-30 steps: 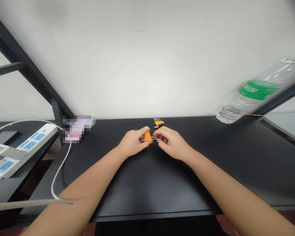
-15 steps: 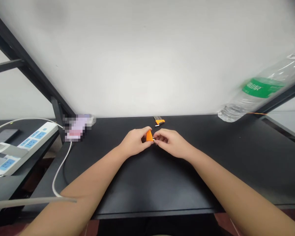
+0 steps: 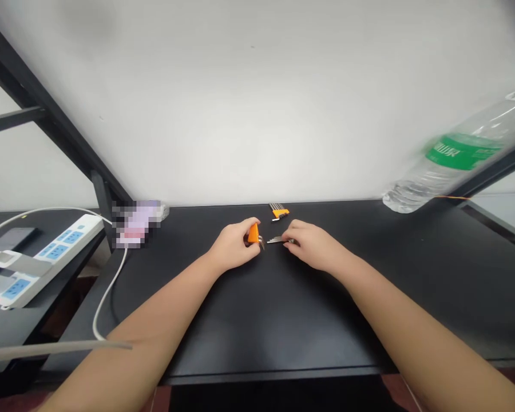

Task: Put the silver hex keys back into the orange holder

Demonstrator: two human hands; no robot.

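My left hand (image 3: 235, 245) is closed on an orange holder (image 3: 253, 233), its thumb and fingers on opposite sides. Short metal pieces (image 3: 261, 241) stick out from the holder's right side. Just to the right, my right hand (image 3: 311, 243) pinches several thin metal rods (image 3: 275, 240), whose ends point left toward the holder across a small gap. Beyond the hands, near the wall, a second orange holder (image 3: 281, 213) lies on the black table (image 3: 266, 320) with a row of metal rods in it.
A clear bottle with a green label (image 3: 461, 151) stands at the right. At the left are a white power strip (image 3: 47, 260), a white cable (image 3: 107, 292), a blurred-out pinkish object (image 3: 137, 223) and a black metal frame (image 3: 60, 134).
My hands have moved apart. The right hand has shifted right with the metal rods, which now show, and the left hand with the orange holder has moved slightly left.
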